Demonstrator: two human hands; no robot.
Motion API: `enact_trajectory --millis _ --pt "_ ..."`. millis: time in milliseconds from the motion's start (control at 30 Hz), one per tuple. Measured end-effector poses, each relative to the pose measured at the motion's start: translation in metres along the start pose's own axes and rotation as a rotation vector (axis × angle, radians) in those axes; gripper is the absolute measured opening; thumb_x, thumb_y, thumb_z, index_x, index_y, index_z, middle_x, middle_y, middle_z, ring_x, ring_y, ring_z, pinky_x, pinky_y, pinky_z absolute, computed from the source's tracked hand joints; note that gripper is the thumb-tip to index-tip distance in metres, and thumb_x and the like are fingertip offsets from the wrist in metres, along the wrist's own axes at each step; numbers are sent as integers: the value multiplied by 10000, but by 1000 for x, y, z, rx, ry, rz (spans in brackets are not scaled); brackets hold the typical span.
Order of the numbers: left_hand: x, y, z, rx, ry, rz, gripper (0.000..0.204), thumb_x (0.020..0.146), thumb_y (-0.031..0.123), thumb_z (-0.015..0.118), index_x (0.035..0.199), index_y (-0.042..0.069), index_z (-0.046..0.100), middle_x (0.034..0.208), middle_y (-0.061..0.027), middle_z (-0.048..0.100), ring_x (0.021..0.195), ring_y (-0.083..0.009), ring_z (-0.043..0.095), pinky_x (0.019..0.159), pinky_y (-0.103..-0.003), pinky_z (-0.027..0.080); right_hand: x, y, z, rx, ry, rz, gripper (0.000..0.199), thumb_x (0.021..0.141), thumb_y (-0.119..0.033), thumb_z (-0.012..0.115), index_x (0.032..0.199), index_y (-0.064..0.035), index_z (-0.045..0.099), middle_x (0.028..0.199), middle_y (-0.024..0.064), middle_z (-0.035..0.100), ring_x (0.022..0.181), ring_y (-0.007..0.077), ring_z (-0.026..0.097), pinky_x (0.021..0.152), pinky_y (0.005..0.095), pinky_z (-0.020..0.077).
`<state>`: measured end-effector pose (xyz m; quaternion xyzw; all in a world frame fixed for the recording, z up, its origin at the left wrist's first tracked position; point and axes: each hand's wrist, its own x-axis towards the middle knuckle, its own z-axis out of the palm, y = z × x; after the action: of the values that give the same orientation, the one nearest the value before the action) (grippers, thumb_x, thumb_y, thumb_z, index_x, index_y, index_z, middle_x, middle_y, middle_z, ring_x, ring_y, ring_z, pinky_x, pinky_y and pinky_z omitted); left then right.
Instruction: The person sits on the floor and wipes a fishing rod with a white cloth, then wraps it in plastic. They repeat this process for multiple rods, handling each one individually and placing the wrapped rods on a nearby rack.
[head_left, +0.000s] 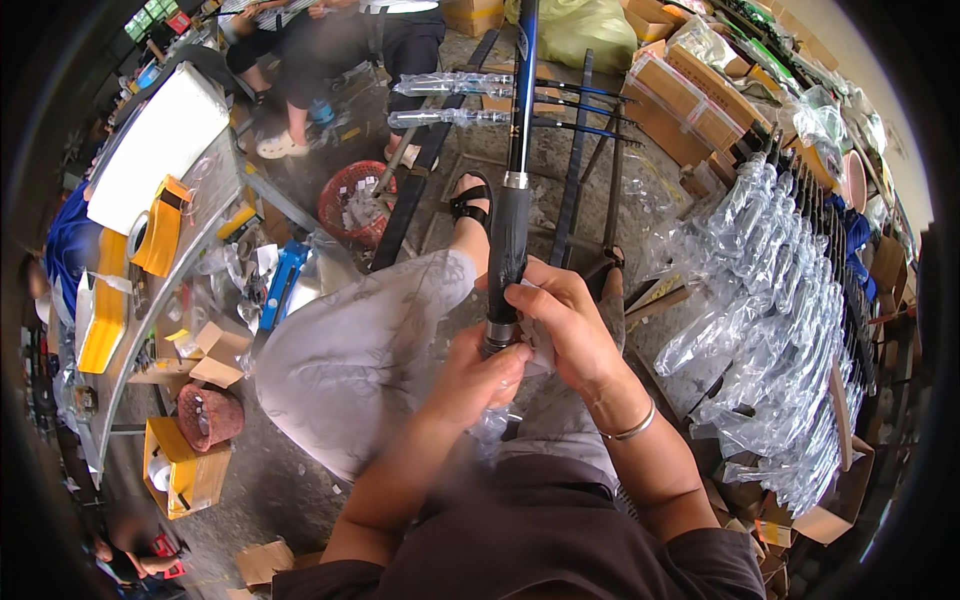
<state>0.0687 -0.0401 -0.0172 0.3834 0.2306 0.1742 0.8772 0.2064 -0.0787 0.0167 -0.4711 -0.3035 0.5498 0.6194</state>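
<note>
A fishing rod [511, 228] with a black grip and metal rings stands up in front of my lap, its blue-black shaft running away from me. My left hand [476, 378] is closed round the lower end of its grip, by the metal ring. Higher on the grip, my right hand [566, 325] has its fingers closed against the right side. A small white, crinkled piece [538, 345] shows beneath my right fingers; whether it is paper or plastic I cannot tell. Clear plastic film [490, 425] hangs below my left hand.
Beyond my feet, plastic-sleeved rods [450, 118] lie across a dark metal rack [572, 165]. Many more wrapped rods [770, 310] lean at the right. A red basket [345, 185] holds white scraps. At left stands a table [165, 290] with yellow boxes. Another person [365, 50] sits at the far left.
</note>
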Motion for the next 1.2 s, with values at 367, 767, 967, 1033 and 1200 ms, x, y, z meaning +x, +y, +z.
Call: enact_trajectory --millis 367,767,967,1033,1200 --pt "0 -1 1 1 15 14 159 887 123 563 820 -8 502 530 15 395 389 -57 330 359 -225 241 5 -1 -3 7 -29 32 223 835 -158 513 922 22 611 879 62 606 800 132 549 735 255 440" --pt "1 -2 0 -8 10 -3 172 883 133 577 822 -14 512 531 12 398 390 -59 334 361 -226 252 4 -2 -4 28 -48 37 231 803 -114 492 954 25 598 917 70 598 841 138 542 772 254 432" --pt "0 -3 1 12 21 -1 186 880 145 583 814 -11 507 531 14 400 391 -54 332 363 -226 250 5 -1 -5 83 -56 52 224 807 -118 496 947 23 599 915 68 597 835 135 542 764 255 436" --pt "0 -2 1 18 25 -3 189 880 147 584 812 -10 503 533 15 401 393 -52 331 363 -225 248 5 1 -7 84 -74 38 221 811 -124 500 943 22 599 911 68 596 827 134 543 759 256 438" --pt "1 -3 2 13 22 -5 196 880 154 589 816 -9 499 535 17 402 394 -48 326 363 -221 244 5 -2 -6 50 -52 49 229 789 -113 490 938 23 598 904 66 591 820 136 541 756 252 435"
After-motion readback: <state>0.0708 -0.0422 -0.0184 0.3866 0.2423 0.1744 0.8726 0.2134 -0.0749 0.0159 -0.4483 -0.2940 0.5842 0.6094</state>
